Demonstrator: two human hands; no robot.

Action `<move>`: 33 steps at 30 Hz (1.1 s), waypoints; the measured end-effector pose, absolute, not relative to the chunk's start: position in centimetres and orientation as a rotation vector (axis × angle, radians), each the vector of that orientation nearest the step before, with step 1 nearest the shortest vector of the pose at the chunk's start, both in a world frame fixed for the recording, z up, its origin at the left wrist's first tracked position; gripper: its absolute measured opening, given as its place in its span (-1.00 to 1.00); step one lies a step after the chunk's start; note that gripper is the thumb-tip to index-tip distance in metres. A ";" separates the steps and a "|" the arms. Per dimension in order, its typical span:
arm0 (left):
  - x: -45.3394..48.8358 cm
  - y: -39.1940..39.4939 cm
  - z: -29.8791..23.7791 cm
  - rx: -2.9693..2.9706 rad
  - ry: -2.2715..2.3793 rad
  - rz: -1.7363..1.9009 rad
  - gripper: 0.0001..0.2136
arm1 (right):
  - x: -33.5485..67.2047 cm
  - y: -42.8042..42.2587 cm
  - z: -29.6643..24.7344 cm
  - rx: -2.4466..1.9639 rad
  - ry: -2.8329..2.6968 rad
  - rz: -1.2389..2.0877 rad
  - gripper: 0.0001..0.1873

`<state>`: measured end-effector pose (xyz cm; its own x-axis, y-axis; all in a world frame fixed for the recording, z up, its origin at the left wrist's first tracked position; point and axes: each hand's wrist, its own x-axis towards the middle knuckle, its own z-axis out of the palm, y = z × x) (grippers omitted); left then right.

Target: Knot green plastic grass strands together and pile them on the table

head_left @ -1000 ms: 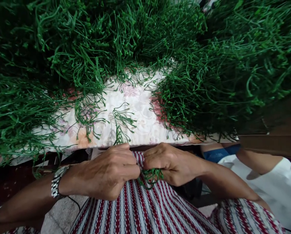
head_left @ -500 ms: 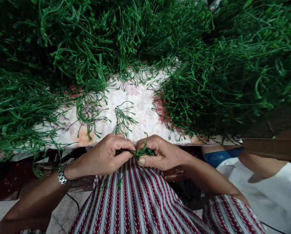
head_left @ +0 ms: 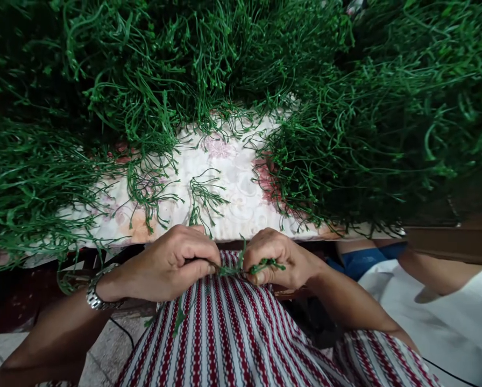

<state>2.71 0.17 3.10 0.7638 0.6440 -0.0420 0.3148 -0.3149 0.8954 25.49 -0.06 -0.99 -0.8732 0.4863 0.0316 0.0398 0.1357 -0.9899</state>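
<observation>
My left hand [head_left: 184, 263], with a metal watch on its wrist, is closed in a pinch on a thin green branching stem [head_left: 229, 270] that looks like plastic foliage. The stem runs across the gap to my right hand [head_left: 281, 260], whose thumb and fingers also pinch it. Small green tips poke out of the right fist. Part of the stem is hidden inside both fists. Below the left hand, leafy green ends [head_left: 179, 320] hang in front of the striped garment. Just beyond my hands, a loose green sprig [head_left: 204, 196] lies on the floral cloth [head_left: 241, 204].
Large heaps of green stems cover the back [head_left: 208, 54], the left [head_left: 31, 177] and the right [head_left: 346, 145] of the table. A cardboard box [head_left: 451, 247] stands at the right edge. Beside me sits another person in white and blue clothing [head_left: 434, 317].
My hands have moved apart, the right one shifting rightward. The stem now spans the gap between them. The leafy ends below my left hand have swung leftward.
</observation>
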 end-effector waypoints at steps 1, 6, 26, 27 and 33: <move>2.5 0.1 3.1 1.931 0.707 0.409 -0.79 | 25.8 -0.2 -0.9 -0.475 -2.088 1.794 -0.56; 1.1 0.1 3.1 1.883 0.883 0.675 -0.81 | 28.3 -0.4 0.1 -0.494 -1.957 1.653 -0.61; 2.7 -0.4 -0.4 1.697 1.270 0.827 -0.85 | 29.0 0.5 -0.8 -1.024 -1.670 1.003 -0.84; 2.7 -0.4 -0.3 1.700 1.276 0.837 -0.85 | 29.7 0.5 -0.3 -1.029 -1.754 0.973 -0.85; 4.1 -0.4 0.1 1.936 1.265 0.886 -0.89 | 27.9 0.4 1.4 -1.052 -2.329 0.846 -0.75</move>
<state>4.11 -0.42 0.10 0.3049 0.9343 0.1846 0.4924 -0.3205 0.8092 27.89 0.35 1.37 -0.6106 0.7790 0.1428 0.5059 0.5225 -0.6863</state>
